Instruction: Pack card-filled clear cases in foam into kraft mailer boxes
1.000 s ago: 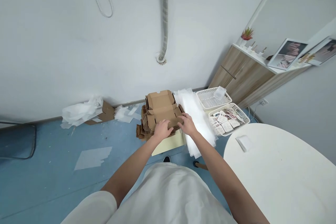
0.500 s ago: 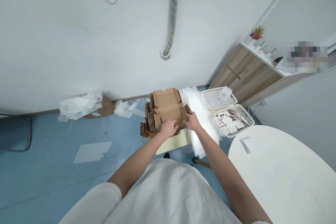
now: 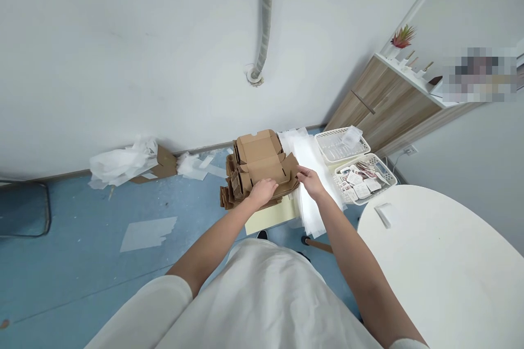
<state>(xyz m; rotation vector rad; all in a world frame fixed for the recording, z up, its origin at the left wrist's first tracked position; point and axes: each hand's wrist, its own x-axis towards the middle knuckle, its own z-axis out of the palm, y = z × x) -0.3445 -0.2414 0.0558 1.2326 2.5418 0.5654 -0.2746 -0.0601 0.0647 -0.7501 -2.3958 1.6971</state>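
Note:
Unfolded brown cardboard boxes point(image 3: 258, 150) lie stacked in front of me, their flaps partly raised. My left hand point(image 3: 264, 192) is closed at the front edge of the top box, fingers together over the cardboard; its thumb is hard to make out. At the right side, my right hand point(image 3: 310, 181) pinches the end of a bent-up flap point(image 3: 290, 168) between thumb and fingers. Under the front of the stack a pale yellow surface point(image 3: 272, 215) shows. Close by on the right lies a pile of white translucent sheets point(image 3: 313, 196).
Two white plastic baskets point(image 3: 341, 144) hold clear packets and small printed cards. A round white table point(image 3: 442, 262) stands at right, before a wooden cabinet point(image 3: 393, 98). White wrapping scraps point(image 3: 123, 163) and a cardboard piece point(image 3: 166, 162) lie along the wall on the blue floor.
My right hand has shifted right and slightly up, drawing the flap outward from the box. The left hand's fingers have closed together at the front edge. The view has tilted slightly.

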